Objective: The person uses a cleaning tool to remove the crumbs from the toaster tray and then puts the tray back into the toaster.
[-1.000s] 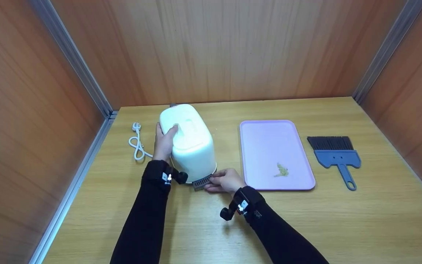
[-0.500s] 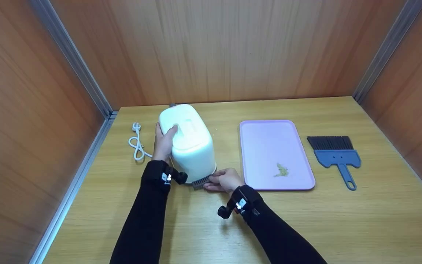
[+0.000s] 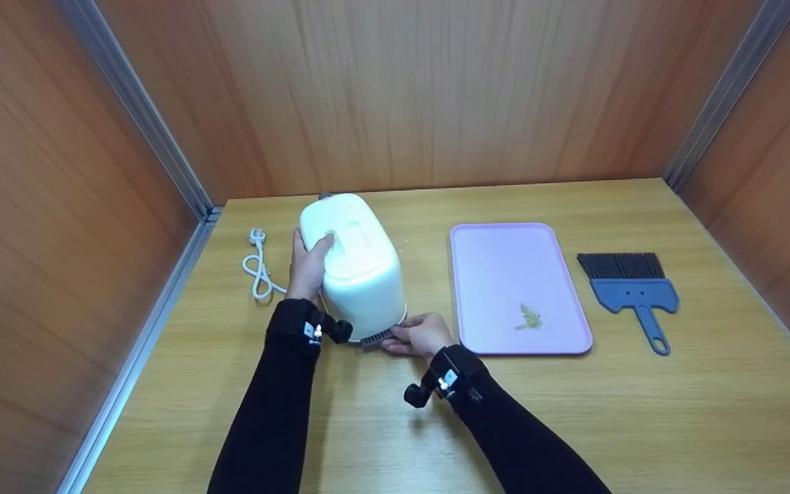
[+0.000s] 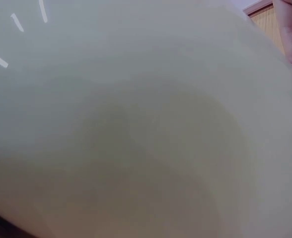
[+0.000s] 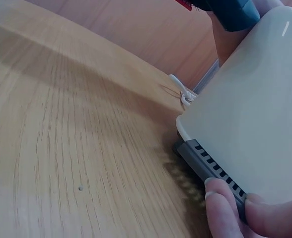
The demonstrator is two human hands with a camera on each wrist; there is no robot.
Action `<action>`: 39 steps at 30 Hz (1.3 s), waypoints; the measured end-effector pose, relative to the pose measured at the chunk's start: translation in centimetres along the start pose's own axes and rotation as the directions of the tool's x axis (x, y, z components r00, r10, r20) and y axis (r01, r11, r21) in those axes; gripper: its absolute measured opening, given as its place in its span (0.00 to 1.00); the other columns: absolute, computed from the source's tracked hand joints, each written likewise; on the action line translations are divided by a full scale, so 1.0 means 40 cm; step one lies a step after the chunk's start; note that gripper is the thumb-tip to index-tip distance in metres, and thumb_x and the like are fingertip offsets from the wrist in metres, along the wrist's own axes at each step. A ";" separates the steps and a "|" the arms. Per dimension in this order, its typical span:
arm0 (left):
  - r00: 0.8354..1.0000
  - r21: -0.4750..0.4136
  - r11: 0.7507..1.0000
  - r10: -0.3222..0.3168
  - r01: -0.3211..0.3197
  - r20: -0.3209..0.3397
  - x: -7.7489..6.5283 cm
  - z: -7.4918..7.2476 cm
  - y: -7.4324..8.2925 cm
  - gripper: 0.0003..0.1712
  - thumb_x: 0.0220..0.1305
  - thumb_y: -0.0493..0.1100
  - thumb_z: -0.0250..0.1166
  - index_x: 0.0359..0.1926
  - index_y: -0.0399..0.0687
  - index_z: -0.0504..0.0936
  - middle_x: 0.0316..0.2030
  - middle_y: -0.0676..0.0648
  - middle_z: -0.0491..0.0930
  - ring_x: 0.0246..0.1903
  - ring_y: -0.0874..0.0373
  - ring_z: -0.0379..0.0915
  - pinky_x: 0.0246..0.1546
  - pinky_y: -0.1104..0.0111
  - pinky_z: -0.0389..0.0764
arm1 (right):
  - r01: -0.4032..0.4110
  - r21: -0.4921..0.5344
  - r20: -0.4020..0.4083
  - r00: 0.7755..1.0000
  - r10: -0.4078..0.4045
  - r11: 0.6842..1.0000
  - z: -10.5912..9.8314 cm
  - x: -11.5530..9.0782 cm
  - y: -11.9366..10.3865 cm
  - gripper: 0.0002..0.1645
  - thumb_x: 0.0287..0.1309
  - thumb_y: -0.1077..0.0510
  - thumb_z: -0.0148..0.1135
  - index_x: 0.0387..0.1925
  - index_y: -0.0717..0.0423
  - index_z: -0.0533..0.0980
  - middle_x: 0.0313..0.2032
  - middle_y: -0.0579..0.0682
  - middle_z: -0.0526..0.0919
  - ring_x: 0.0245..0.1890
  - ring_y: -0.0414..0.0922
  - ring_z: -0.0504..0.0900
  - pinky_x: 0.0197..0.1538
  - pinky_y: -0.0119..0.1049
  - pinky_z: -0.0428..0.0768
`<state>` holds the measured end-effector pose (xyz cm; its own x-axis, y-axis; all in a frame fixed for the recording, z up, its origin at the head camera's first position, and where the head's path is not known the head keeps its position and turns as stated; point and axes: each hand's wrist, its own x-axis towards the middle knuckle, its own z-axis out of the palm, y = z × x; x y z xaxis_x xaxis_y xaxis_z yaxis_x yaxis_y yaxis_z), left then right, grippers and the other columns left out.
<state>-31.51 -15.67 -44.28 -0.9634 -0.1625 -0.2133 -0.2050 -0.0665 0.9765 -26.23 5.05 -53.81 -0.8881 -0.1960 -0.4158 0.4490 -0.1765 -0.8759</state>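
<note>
A white rounded appliance point(image 3: 362, 295), which looks like a toaster, stands left of centre on the table. My left hand point(image 3: 308, 267) grips its left side, with the thumb over the top edge. At its near bottom edge is a dark grey slotted piece point(image 3: 376, 340). My right hand point(image 3: 424, 335) pinches the right end of this grey slotted piece point(image 5: 205, 166) between thumb and fingers. The right wrist view shows it lying along the base. White casing point(image 4: 146, 124) fills most of the left wrist view.
A white power cord point(image 3: 258, 271) with a plug lies left of the appliance. To the right is a pink tray point(image 3: 505, 267) bearing a few greenish crumbs point(image 3: 529, 318). A blue brush point(image 3: 631, 295) with dark bristles lies farther right. Wooden walls point(image 3: 436, 96) enclose the table.
The grey slotted piece has moved slightly in toward the appliance, and my right hand has shifted a little with it. My left hand keeps its grip.
</note>
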 end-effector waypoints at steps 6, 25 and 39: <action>1.000 0.007 1.000 0.008 -0.007 -0.005 0.005 -0.002 -0.002 0.52 0.70 0.57 0.56 0.77 0.63 0.27 0.78 0.52 0.30 0.75 0.56 0.32 0.74 0.62 0.38 | 0.005 0.006 0.000 1.000 -0.005 1.000 0.001 0.004 0.004 0.15 0.60 0.73 0.61 0.48 0.78 0.73 0.32 0.65 0.86 0.32 0.50 0.88 0.42 0.37 0.86; 1.000 -0.020 1.000 -0.001 0.001 0.018 0.009 -0.003 -0.002 0.52 0.71 0.56 0.56 0.77 0.64 0.27 0.78 0.53 0.29 0.75 0.56 0.32 0.74 0.62 0.38 | 0.147 -0.582 0.085 0.989 -0.121 0.800 -0.034 -0.033 -0.080 0.19 0.55 0.59 0.73 0.45 0.67 0.79 0.31 0.58 0.87 0.29 0.51 0.87 0.35 0.42 0.87; 1.000 -0.006 1.000 0.027 -0.027 -0.001 0.010 0.003 -0.009 0.52 0.70 0.57 0.57 0.77 0.63 0.27 0.78 0.52 0.30 0.75 0.56 0.32 0.74 0.62 0.39 | 0.353 -0.925 0.257 0.856 -0.448 0.142 -0.009 -0.032 -0.079 0.84 0.26 0.47 0.88 0.77 0.53 0.41 0.69 0.58 0.66 0.69 0.61 0.62 0.68 0.59 0.63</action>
<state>-31.83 -15.60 -44.72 -0.9684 -0.1650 -0.1872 -0.1781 -0.0682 0.9816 -26.55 6.20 -50.62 -0.9362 -0.3369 0.1000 -0.3403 0.7981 -0.4972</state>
